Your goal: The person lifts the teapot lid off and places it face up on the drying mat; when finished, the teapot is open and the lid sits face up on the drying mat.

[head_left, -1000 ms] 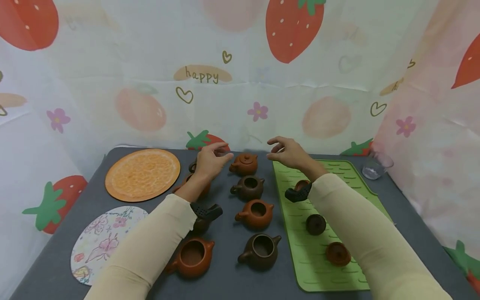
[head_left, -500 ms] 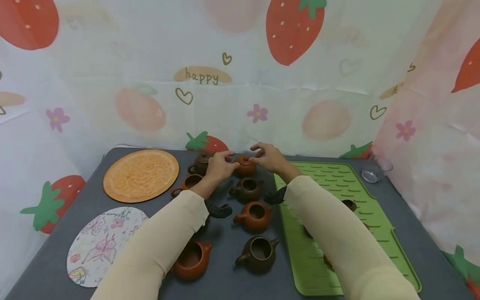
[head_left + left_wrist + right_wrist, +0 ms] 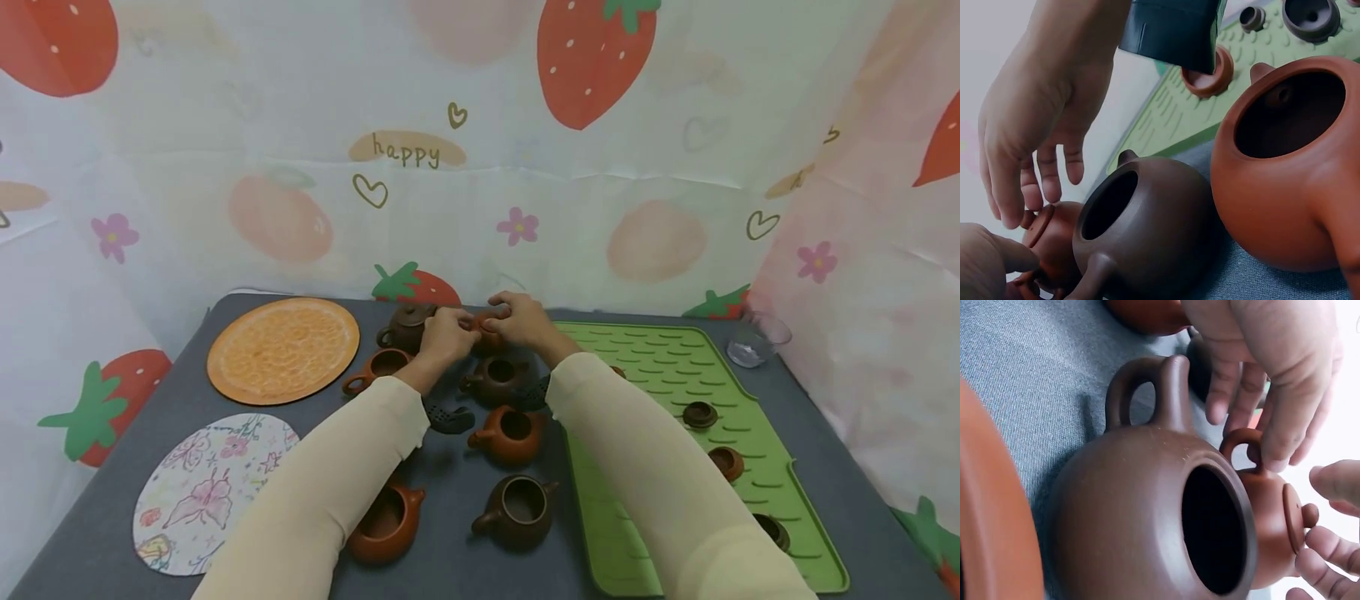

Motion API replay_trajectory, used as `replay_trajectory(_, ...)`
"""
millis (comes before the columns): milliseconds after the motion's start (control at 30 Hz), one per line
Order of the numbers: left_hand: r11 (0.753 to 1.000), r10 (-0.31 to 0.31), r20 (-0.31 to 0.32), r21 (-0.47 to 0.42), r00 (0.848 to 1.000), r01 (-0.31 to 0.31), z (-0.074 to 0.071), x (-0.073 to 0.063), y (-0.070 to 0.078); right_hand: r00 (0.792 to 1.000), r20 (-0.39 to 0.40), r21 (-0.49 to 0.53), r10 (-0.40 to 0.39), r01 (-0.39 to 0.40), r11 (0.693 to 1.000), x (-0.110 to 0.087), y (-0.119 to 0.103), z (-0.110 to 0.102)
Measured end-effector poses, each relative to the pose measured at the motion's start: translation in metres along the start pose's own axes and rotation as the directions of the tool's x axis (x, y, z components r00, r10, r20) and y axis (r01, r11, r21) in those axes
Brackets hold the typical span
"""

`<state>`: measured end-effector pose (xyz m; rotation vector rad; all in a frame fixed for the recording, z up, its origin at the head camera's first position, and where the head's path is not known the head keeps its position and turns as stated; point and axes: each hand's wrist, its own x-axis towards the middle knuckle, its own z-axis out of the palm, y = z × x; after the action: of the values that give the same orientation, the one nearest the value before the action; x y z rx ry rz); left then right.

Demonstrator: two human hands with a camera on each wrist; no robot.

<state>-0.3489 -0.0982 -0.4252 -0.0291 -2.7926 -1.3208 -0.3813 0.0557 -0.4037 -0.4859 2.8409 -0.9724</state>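
Note:
At the far end of the middle row stands a small orange-brown clay teapot (image 3: 1266,519) with its lid (image 3: 1295,519) on. My left hand (image 3: 447,335) is at its handle (image 3: 1241,439), thumb and fingers on either side of it. Over the lid hovers my right hand (image 3: 519,321), fingers bent around the knob (image 3: 1310,515); a gap shows between thumb and knob in the right wrist view. A lidless dark brown teapot (image 3: 1147,219) is just nearer, then a lidless orange teapot (image 3: 1285,200).
Another lidless dark teapot (image 3: 517,512) is in front. Along the left row are a lidded dark teapot (image 3: 407,327) and lidless orange ones (image 3: 386,525). A green mat (image 3: 660,358) bears several lids (image 3: 726,463); a glass cup (image 3: 750,342) stands beside it. Two round mats (image 3: 283,352) lie left.
Both hands have come together over the far orange teapot, the right moving left and down to its lid, the left moving right and down to its handle.

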Motion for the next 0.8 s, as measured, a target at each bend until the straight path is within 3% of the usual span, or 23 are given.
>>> replay_trajectory(467, 0.996, -0.042, -0.062, 0.080, 0.997, 0.046, 0.006, 0.005, -0.004, 0.993, -0.111, -0.103, 0.037, -0.049, 0.993, 0.007, -0.002, 0.013)
replay_trajectory(800, 0.996, -0.052, -0.062, 0.075, 0.997, 0.057, 0.006, 0.006, -0.007, 0.984, -0.171, -0.036, 0.058, -0.065, 0.997, 0.004, -0.004, 0.012)
